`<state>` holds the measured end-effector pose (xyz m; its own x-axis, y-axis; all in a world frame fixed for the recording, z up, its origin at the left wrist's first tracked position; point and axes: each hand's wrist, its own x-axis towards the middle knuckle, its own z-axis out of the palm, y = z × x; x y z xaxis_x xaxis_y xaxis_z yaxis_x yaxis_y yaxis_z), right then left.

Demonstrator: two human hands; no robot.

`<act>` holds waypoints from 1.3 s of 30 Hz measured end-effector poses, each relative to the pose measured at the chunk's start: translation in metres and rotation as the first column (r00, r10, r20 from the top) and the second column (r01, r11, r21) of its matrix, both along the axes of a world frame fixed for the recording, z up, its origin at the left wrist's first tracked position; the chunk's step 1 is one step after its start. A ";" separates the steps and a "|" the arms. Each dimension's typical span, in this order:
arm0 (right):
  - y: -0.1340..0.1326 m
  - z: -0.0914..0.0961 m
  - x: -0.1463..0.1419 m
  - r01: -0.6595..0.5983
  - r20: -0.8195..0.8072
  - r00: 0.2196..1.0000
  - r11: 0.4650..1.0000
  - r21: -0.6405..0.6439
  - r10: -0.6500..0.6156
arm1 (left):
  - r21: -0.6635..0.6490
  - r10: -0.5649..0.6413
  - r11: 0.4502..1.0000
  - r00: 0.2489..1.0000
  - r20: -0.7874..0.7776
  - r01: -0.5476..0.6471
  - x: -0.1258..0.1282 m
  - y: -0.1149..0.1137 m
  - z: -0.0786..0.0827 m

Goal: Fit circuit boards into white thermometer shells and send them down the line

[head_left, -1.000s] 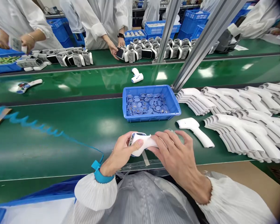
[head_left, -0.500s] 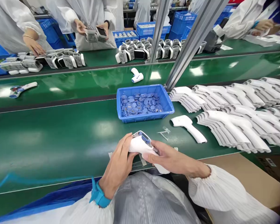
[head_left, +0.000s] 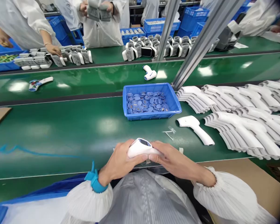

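Left hand (head_left: 121, 158): was closed around the display end of the white handheld device (head_left: 135, 151)
Right hand (head_left: 172, 159): was closed around the device's handle
White handheld device: was held between both hands above the near edge of the worktop (head_left: 60, 133), its small screen (head_left: 144, 142) uppermost
Blue bin (head_left: 151, 116): stood beyond the hands, holding blue oval parts (head_left: 147, 102)
Single white shell (head_left: 195, 125): lay beside the stacked shells (head_left: 238, 124)

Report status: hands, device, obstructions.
Left hand and right hand both gripping white handheld device. Dark screen faces up. Nothing visibly blocking; blue bin beyond hands.
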<state>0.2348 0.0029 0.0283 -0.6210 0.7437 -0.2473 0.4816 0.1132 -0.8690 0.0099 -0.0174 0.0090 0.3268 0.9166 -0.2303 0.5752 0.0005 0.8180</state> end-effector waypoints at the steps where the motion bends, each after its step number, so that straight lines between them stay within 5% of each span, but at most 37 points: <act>1: 0.003 -0.003 0.000 0.041 -0.051 0.998 0.999 -0.025 -0.042 | -0.018 0.008 1.000 1.000 0.015 -0.008 0.000 0.002 0.004; 4: 0.011 -0.003 -0.009 0.135 -0.174 0.973 0.986 -0.099 -0.151 | -0.028 0.075 0.997 0.993 0.092 -0.073 0.001 0.006 0.008; 9: 0.014 0.008 -0.027 0.108 -0.131 0.985 0.993 -0.042 -0.113 | -0.088 0.108 0.992 0.972 0.210 -0.091 -0.001 0.003 0.001; 14: 0.010 -0.003 -0.032 0.341 -0.085 0.934 0.937 -0.078 -0.348 | 0.145 0.123 0.978 0.979 0.160 -0.147 0.005 -0.002 -0.005; 17: 0.007 -0.007 -0.028 0.279 -0.157 0.941 0.949 -0.145 -0.300 | 0.128 0.120 0.982 0.982 0.144 -0.139 0.006 -0.003 -0.002; 21: -0.001 0.003 -0.027 0.118 -0.178 0.977 0.993 0.005 -0.115 | -0.040 0.029 0.999 0.999 0.045 -0.027 0.004 0.000 0.007; 26: 0.001 0.010 -0.037 0.263 -0.127 0.962 0.947 0.184 -0.242 | 0.051 0.145 0.988 0.989 -0.038 -0.143 0.009 0.002 0.013; 29: 0.005 0.007 -0.033 0.092 -0.041 0.995 0.993 -0.079 -0.096 | 0.007 0.211 0.977 0.977 0.035 -0.211 0.005 -0.003 0.012; 32: 0.000 0.007 -0.027 0.059 -0.089 0.991 0.938 -0.341 -0.095 | 0.095 0.186 0.977 0.981 0.049 -0.190 -0.006 -0.014 0.004; 35: -0.009 0.009 -0.027 0.095 -0.097 0.985 0.925 -0.368 -0.140 | 0.270 0.096 0.960 0.994 -0.052 -0.078 -0.019 -0.026 -0.008; 39: -0.014 0.008 -0.025 -0.012 -0.067 0.998 0.962 -0.274 -0.007 | 0.380 -0.015 0.923 0.992 -0.125 0.062 -0.027 -0.027 -0.012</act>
